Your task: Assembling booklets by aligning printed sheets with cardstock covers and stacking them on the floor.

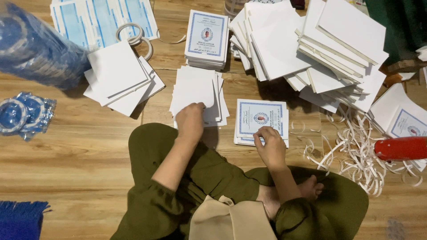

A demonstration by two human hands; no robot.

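I sit cross-legged on a wooden floor in olive clothing. My left hand [190, 121] rests fingers-down on the near edge of a stack of plain white sheets [195, 89] in front of me, gripping the top sheet. My right hand [269, 144] presses on the near corner of a small stack of blue-bordered printed booklets [261, 116], fingers curled on the top one. A taller pile of the same printed booklets [207, 38] stands farther away, behind the white sheets.
A fanned pile of white sheets [119, 78] lies to the left, with tape rolls [133, 33] behind it. Large heaps of white booklets [311, 49] fill the right. Paper trimmings [356, 151], a red tool [401, 148] and blue bagged rolls [22, 113] lie around.
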